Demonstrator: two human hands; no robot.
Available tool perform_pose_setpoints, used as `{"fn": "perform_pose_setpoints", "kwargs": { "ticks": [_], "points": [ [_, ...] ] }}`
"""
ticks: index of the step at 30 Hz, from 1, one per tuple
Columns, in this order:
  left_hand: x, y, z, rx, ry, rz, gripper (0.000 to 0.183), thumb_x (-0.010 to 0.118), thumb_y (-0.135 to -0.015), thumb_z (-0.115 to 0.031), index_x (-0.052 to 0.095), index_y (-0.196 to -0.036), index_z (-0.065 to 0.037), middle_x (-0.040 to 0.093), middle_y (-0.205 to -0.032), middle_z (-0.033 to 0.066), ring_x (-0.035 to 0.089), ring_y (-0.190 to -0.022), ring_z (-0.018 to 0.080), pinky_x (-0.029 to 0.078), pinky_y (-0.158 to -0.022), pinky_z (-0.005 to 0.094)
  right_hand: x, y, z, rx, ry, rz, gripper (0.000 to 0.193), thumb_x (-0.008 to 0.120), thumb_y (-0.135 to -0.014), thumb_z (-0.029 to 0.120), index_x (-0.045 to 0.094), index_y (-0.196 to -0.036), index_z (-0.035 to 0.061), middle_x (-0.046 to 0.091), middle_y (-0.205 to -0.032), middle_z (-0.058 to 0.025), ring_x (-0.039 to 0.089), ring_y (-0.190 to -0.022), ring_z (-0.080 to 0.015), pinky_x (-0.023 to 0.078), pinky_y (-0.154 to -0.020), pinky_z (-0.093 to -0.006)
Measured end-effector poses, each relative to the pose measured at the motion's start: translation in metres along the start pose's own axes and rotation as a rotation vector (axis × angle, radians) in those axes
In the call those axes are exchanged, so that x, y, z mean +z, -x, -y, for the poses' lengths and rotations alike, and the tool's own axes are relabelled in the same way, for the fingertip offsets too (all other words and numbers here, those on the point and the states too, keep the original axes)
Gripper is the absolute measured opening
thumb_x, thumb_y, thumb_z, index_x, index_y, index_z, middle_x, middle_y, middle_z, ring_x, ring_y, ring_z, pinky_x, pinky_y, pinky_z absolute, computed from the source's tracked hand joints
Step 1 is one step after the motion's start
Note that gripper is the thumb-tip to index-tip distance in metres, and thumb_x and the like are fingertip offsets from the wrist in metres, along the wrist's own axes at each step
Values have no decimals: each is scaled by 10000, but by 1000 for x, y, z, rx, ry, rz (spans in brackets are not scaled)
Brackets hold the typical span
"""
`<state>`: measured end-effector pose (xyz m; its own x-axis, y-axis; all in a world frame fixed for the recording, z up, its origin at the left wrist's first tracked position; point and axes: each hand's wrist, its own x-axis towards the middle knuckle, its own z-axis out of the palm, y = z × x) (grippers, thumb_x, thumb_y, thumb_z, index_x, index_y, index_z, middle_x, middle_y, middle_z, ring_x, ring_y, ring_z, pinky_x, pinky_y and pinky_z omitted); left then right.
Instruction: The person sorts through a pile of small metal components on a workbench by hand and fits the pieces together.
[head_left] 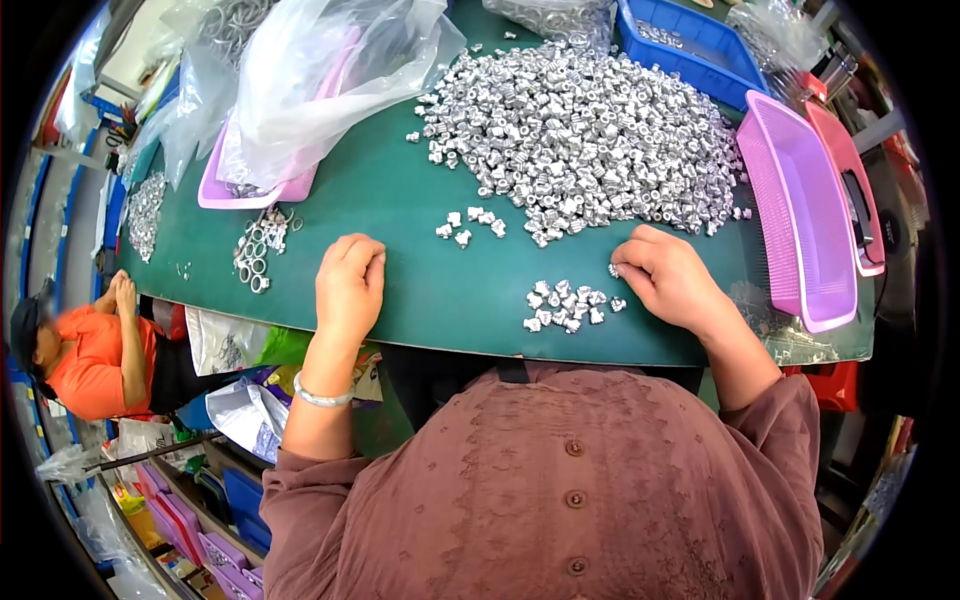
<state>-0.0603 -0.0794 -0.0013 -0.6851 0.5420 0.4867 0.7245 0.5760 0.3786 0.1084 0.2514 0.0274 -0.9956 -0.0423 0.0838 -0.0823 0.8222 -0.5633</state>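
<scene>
Head view: the right hand [668,278] pinches a metal fitting [614,270] just past the right end of a jumbled small cluster [570,306] on the bench [440,310], nearer it than the curled left hand [350,285], whose hold I can't tell.

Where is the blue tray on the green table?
In the head view, the blue tray is at the upper right, beside the large pile of metal parts.

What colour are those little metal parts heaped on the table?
The heaped metal parts are shiny silver-grey, shown best in the head view.
</scene>
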Motion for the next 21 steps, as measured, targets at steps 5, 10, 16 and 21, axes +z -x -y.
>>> {"fn": "perform_pose_setpoints", "kwargs": {
  "ticks": [5,10,16,21],
  "points": [
    [5,-8,9,-191,-25,-2,90,623,-776,0,620,-864,-21,624,-885,125,594,-846,333,486,-750,394,-1,-2,0,-8,2,40,64,600,-817,83,617,-856,35,568,-798,-118,585,-759,-337,471,-669,-419],
    [10,-16,-3,-73,-105,-71,180,629,-782,-11,632,-961,-23,601,-1002,144,567,-925,338,466,-809,412,2,2,-5,28,-22,-8,76,580,-829,69,615,-878,22,589,-821,-140,594,-779,-352,476,-686,-420],
    [20,-16,-26,-76,32,8,198,618,-809,-18,635,-1007,-15,605,-1031,155,584,-971,313,463,-848,372,-4,11,-8,54,-135,-59,133,604,-825,4,620,-957,0,573,-854,-125,593,-742,-284,477,-668,-346],
    [26,-16,-39,-28,75,33,249,627,-801,-18,634,-1049,-1,598,-1049,164,568,-961,332,453,-855,398,1,12,-3,55,-120,-43,175,644,-795,17,633,-970,22,557,-847,-101,585,-742,-269,473,-658,-343]
  ]
}}
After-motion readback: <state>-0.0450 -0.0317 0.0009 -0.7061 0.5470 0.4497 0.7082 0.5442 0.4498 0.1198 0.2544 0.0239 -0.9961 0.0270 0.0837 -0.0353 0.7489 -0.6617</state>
